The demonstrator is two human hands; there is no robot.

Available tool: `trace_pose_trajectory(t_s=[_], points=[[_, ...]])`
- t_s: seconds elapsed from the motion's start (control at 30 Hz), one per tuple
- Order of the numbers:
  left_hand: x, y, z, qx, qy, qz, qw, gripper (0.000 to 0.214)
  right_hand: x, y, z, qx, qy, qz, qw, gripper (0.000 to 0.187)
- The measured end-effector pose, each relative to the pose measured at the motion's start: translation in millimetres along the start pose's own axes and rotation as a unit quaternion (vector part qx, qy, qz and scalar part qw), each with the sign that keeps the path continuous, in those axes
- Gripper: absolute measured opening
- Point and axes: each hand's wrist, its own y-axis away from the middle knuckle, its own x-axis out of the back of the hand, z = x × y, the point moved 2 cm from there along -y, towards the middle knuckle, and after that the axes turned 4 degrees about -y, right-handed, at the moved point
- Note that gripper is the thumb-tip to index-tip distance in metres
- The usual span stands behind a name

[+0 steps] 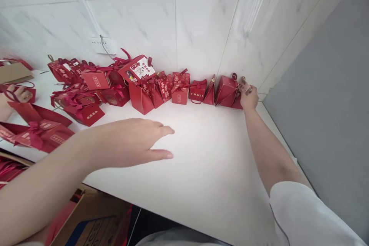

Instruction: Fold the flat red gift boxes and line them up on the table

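Note:
My right hand (pixel 250 98) is at the far right end of a row of gift boxes along the wall. Its fingers are closed on a small red gift box (pixel 238 102), whose pale printed top (pixel 244 85) shows at the fingertips. Just left of it stands a larger red gift box (pixel 226 90) with a ribbon loop. Over the white table my left hand (pixel 138 141) hovers open, thumb and fingers apart, with nothing in it. Nearest to it is a tall red gift box (pixel 141 98) in the row.
Many red boxes with ribbons (pixel 83 100) crowd the table's left side. At the left edge, another person's hand (pixel 17 94) holds a red box. A wall socket (pixel 102 45) with a cable sits behind. An open cardboard carton (pixel 95 219) stands below the front edge; a grey panel (pixel 323 96) bounds the right.

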Motion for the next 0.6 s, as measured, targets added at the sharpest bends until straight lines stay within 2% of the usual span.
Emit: trace_pose_trajectory(t_s=[0.07, 0.13, 0.23, 0.33, 0.4, 0.47, 0.53, 0.6], points=[[2.5, -23, 18, -0.047, 0.006, -0.037, 0.998, 0.065, 7, -9, 8, -0.046, 0.041, -0.013, 0.998, 0.033], [3.5, -46, 24, -0.071, 0.029, -0.049, 0.996, 0.066, 23, -17, 14, -0.07, 0.079, -0.031, 0.994, 0.026], [-7.1, -85, 13, -0.093, 0.054, -0.066, 0.992, 0.066, 58, -24, 17, -0.07, 0.122, -0.073, 0.987, 0.021], [-34.8, -123, -4, -0.071, 0.041, -0.061, 0.995, 0.071, 96, -19, 10, -0.06, 0.151, -0.149, 0.975, 0.014], [-56.8, -142, -12, -0.002, 0.007, 0.0, 1.0, 0.078, 108, -4, -5, -0.062, 0.154, -0.272, 0.948, 0.012], [-78.7, -153, -13, 0.021, -0.006, 0.067, 0.998, 0.091, 107, 19, -29, -0.061, 0.146, -0.343, 0.926, 0.019], [-100.6, -159, -8, -0.047, 0.024, 0.085, 0.995, 0.104, 96, 49, -61, -0.03, 0.113, -0.454, 0.883, 0.03], [-121.1, -160, -3, -0.134, 0.074, 0.085, 0.984, 0.113, 85, 80, -94, -0.008, 0.052, -0.519, 0.853, 0.033]])
